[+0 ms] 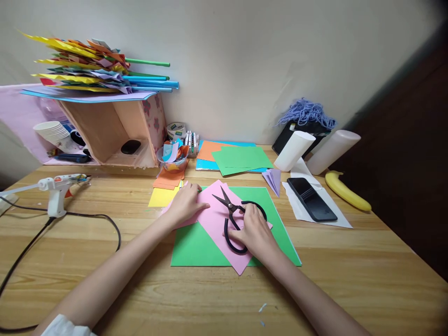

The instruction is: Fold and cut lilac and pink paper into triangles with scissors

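Observation:
A pink paper sheet lies slantwise on a larger green sheet in the middle of the wooden table. My left hand rests on the pink sheet's left part, fingers loosely bent, pressing it down. My right hand lies over the handles of black scissors, fingers curled around them. The scissors rest on the pink sheet with their blades slightly apart, pointing up and left.
A white glue gun with its black cord lies at the left. Yellow and orange paper, a stack of coloured sheets, a phone, a banana, white rolls and a cardboard box stand behind.

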